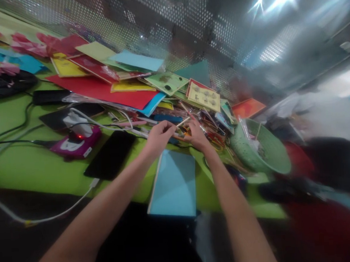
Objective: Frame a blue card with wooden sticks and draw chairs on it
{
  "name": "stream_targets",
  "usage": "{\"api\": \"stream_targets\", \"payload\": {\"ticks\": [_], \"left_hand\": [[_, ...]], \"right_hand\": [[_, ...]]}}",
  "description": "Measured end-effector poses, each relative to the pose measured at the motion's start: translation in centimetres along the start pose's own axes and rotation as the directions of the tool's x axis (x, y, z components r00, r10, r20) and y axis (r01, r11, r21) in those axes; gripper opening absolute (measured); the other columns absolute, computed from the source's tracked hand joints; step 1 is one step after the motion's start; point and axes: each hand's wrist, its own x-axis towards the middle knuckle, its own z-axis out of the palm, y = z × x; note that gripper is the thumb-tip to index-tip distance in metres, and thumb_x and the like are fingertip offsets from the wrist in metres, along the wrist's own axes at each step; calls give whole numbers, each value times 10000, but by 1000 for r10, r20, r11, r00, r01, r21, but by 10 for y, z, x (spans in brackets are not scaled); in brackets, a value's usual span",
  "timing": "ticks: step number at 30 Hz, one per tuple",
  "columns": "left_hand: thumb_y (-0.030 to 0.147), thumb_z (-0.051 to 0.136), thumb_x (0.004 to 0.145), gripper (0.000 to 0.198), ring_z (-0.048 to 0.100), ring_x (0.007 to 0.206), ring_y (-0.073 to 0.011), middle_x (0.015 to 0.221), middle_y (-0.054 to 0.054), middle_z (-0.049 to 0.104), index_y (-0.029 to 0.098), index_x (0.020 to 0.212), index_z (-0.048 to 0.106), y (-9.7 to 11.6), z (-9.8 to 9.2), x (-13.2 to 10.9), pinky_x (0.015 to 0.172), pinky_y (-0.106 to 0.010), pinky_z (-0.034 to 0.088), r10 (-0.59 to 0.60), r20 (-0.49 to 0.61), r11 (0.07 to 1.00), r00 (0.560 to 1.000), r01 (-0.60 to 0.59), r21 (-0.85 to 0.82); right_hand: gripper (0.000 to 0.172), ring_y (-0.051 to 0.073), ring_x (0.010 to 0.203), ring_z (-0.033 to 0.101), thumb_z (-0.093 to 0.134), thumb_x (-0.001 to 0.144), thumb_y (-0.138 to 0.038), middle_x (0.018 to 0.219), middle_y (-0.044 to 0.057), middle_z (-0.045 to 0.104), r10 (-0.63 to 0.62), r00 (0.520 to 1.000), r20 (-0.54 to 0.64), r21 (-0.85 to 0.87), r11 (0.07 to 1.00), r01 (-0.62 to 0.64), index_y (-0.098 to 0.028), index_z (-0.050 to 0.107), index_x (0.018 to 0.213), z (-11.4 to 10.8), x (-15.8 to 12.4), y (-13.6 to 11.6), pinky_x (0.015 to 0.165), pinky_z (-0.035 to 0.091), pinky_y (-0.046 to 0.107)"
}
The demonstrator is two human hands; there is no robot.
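My left hand [161,135] is closed, pinching the near end of a thin pale wooden stick [182,122]. The stick slants up to the right, its far end close to the fingers of my right hand [197,135]. That hand reaches into a jumble of small craft items, thumb and fingers apart; whether it touches any of them is unclear. Just below both hands lies a light blue rectangular booklet or card [173,186], flat at the table's front edge. Behind the fingers are a blue item [168,118] and clear plastic wrapping, blurred.
Colored cards and papers [107,89] pile up at the back against a perforated metal panel [145,26]. To the right stands a green bowl [272,152] with scraps inside. A black phone [111,154], a purple power adapter [76,145] and a white cable [61,214] occupy the left.
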Motion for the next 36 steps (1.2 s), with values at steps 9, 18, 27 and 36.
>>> {"api": "stream_targets", "payload": {"ticks": [9, 18, 27, 36], "left_hand": [[421, 651, 848, 233, 473, 633, -131, 674, 28, 567, 196, 788, 642, 3, 0, 0, 600, -270, 336, -39, -22, 998, 999, 38, -53], [393, 620, 864, 208, 524, 669, -142, 690, 29, 594, 199, 790, 641, 1, 5, -1, 639, -275, 380, 0, 4, 1000, 1000, 0, -12], [307, 613, 870, 111, 617, 763, -165, 799, 21, 710, 213, 828, 654, -8, 12, -5, 729, -286, 453, 42, 70, 991, 997, -51, 126], [305, 596, 908, 121, 656, 783, -183, 832, 6, 748, 214, 854, 656, -10, 13, -6, 712, -287, 471, 51, 96, 972, 994, -71, 226]], "right_hand": [[457, 266, 1097, 692, 605, 721, -293, 1086, 31, 730, 21, 1000, -4, 650, 760, -13, -285, 530, 1172, -21, -39, -5, 993, 546, 419], [469, 261, 1086, 666, 668, 748, -271, 1123, 27, 679, 0, 994, 112, 552, 832, -62, -281, 535, 1198, -11, -62, -29, 1031, 516, 437], [387, 247, 987, 678, 672, 750, -316, 1026, 20, 680, 33, 997, 70, 593, 803, -68, -269, 548, 1114, -2, -59, -34, 959, 550, 416], [406, 249, 968, 685, 673, 744, -358, 1032, 29, 732, 28, 997, 66, 578, 814, -61, -249, 591, 1126, -3, -58, -37, 938, 547, 410]]}}
